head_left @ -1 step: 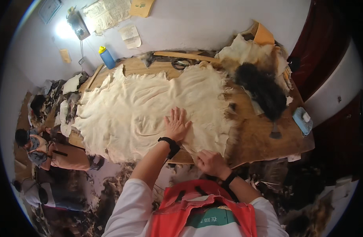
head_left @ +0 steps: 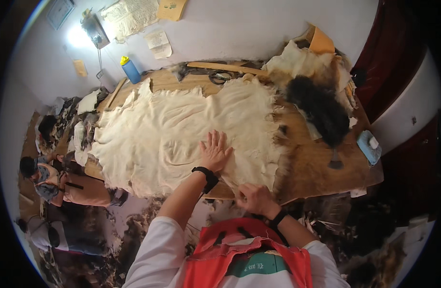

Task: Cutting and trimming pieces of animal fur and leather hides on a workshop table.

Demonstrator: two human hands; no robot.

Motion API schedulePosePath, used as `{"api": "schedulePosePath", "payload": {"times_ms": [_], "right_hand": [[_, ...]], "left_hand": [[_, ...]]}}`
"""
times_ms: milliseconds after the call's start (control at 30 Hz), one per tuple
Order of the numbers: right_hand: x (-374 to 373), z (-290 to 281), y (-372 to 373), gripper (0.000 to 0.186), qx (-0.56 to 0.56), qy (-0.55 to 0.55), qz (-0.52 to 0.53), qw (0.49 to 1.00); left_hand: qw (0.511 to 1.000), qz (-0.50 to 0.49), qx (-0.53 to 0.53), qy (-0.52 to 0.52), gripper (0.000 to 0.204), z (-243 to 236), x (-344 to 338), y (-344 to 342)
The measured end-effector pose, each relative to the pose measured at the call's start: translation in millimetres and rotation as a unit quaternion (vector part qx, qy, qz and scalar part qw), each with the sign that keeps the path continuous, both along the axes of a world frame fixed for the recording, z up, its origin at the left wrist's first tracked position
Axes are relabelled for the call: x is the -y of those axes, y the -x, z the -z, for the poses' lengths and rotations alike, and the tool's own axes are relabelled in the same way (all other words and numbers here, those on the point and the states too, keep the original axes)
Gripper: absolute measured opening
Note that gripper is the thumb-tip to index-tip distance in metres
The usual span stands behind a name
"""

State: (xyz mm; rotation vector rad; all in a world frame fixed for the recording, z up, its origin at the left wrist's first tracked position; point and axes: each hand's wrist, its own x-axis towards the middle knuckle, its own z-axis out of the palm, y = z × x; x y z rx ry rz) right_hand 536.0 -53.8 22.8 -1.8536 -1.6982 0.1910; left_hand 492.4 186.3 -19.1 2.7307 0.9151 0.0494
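"What's under your hands?"

"A broad pale hide (head_left: pixel 148 139), right across the centre of the frame, spread on the brown wooden table (head_left: pixel 321 180)! Creamy, softly rippled, ragged all along its outline, with shaggy tufts fringing its right side."

"And the hands themselves?"

"My left hand (head_left: pixel 214 152) lies palm down just below centre, fingers fanned wide, gripping nothing. My right hand (head_left: pixel 256 199), lower and to the right, has its fingers curled in, pinching the hide's near edge; a crease runs up from there."

"What's crowding you?"

"Upper right, a heap of pale skins (head_left: pixel 297 62), stiff and crumpled, and a fluffy black fur piece (head_left: pixel 321 108) sprawling just beside the hide. A light-blue packet (head_left: pixel 369 146) sits at the table's right end. Behind the hide, a long wooden strip (head_left: pixel 227 68); upper left, a blue bottle (head_left: pixel 130 71) with a yellow cap."

"Anything in the way?"

"My own left forearm (head_left: pixel 184 197), crossing the hide's lower edge and hiding a stretch of it. Far left, a person (head_left: pixel 50 182) is well apart from me."
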Motion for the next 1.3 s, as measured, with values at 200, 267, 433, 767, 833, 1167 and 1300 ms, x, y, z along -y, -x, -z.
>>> {"api": "schedulePosePath", "payload": {"times_ms": [200,267,433,767,833,1167,1300], "right_hand": [[2,19,-1,0.035,-0.048,0.001,0.045,0.998],[9,22,3,0.036,-0.049,0.009,0.041,0.998],[19,35,0,0.030,-0.011,-0.020,-0.003,1.000],[117,-4,-22,0.016,-0.009,0.139,0.008,0.990],[93,-26,-32,0.014,-0.036,0.031,0.124,0.991],[20,16,-37,0.047,0.137,0.035,0.058,0.988],[55,6,-59,0.043,0.026,0.017,0.154,0.988]], "left_hand": [[0.999,-0.005,-0.051,0.001,0.076,-6,3,-4],[0.999,-0.003,-0.012,-0.046,0.072,-4,2,-1],[0.999,-0.005,-0.034,-0.042,0.072,-6,6,-6],[0.947,-0.032,0.312,0.071,0.042,-43,92,55],[0.875,-0.164,0.292,0.350,0.028,-37,134,99],[0.690,-0.200,0.263,0.644,0.041,9,186,100],[0.766,-0.163,0.247,0.571,0.034,-10,180,118]]}}
